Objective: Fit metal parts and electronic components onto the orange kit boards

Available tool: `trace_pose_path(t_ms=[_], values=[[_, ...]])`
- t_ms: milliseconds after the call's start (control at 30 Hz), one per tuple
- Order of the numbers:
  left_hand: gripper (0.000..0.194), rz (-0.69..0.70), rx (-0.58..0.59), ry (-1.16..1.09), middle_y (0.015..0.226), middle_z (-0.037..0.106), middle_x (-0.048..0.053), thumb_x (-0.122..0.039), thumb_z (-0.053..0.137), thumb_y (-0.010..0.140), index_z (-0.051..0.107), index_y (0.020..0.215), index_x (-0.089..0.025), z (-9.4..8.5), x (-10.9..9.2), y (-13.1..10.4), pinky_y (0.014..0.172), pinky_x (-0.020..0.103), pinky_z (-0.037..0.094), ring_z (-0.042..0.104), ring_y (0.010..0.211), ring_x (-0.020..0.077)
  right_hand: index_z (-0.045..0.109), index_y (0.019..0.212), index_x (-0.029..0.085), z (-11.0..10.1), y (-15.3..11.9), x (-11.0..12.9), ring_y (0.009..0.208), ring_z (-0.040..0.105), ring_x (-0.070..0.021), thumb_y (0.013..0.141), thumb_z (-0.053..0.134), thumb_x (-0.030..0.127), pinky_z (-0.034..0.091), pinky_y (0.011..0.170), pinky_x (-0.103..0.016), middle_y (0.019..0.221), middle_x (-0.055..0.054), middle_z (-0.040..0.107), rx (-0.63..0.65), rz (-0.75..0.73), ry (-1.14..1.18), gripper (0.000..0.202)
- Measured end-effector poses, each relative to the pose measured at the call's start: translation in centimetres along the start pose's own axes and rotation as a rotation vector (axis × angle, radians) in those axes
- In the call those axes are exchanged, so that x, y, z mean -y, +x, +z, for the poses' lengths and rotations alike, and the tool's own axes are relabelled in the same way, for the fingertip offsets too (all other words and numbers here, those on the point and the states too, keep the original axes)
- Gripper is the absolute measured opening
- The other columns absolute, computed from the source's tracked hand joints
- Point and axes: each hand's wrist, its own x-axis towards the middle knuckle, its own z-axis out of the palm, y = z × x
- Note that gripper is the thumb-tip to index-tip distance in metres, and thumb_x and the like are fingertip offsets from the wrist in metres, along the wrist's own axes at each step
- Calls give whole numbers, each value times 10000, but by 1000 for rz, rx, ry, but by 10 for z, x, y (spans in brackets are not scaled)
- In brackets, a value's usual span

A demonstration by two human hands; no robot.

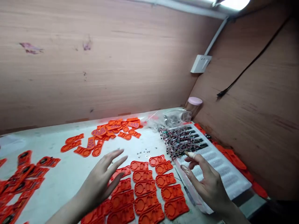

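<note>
When reckoned from the white compartment tray [230,177], well to the left of its near half: the left hand [102,177], fingers loosely spread and grasping nothing, poised above orange casings [144,188]. Set out there in columns, recessed faces up, with the column farthest from the tray partly hidden behind that hand.

Over the tray's left edge, about midway along: the right hand [207,183], half curled, thumb and forefinger parted, nothing discernible between them; apparently a pale wrap around the forefinger. Just beside that fingertip, heaped across the far left part of the tray, a tangle of dark wired parts [174,140]. Too blurred to tell whether touching or just above. Also dark parts in several of the tray's far slots.

Between the casings and the tray's left edge, a thin tool [188,194] with a dark handle. Left of the tangle on the tray, tiny metal pieces [146,152], scattered on the white worktop [70,174].

At the far end of the tray, a clear plastic bag [158,118]; just past it, toward the tray's far right corner, a jar with a pink lid [195,101]. Along the tray's right side, more orange pieces [234,158]. Well left of the tray's far end, a loose pile of orange covers [100,132], some with purple markings; farthest left of the tray, a heap of orange units [35,182] with dark round inserts.
</note>
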Motion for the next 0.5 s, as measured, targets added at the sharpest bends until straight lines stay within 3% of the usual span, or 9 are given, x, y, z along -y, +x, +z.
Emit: trace_pose_path(t_ms=[167, 300, 400, 500], values=[[427, -63, 146, -103, 1293, 514, 122, -270, 462, 870, 468, 1284, -165, 71, 26, 127, 1003, 426, 399, 473, 1196, 258, 505, 1185, 190, -1, -6, -18, 720, 614, -145, 875, 535, 286, 524, 718, -286, 877, -42, 622, -208, 62, -54, 326], [399, -143, 156, -61, 1226, 541, 141, -209, 541, 838, 493, 1223, -120, 120, 47, 192, 963, 415, 419, 498, 1155, 248, 545, 1124, 178, 2, -36, -49, 688, 630, -156, 861, 551, 382, 524, 651, -277, 858, -52, 657, -370, 268, -110, 333], [261, -188, 186, -29, 1049, 612, 82, -290, 597, 841, 582, 1047, -130, 130, 52, 224, 873, 409, 461, 577, 985, 209, 564, 1090, 158, 6, -56, -73, 661, 637, -178, 837, 553, 474, 524, 621, -297, 845, -74, 675, -450, 389, -126, 405], [159, -249, 132, -7, 915, 627, 54, -279, 518, 890, 594, 929, -145, 119, 50, 245, 831, 382, 466, 591, 890, 185, 573, 1063, 148, 11, -66, -87, 654, 638, -188, 816, 564, 506, 524, 603, -305, 843, -89, 679, -488, 440, -110, 435]])
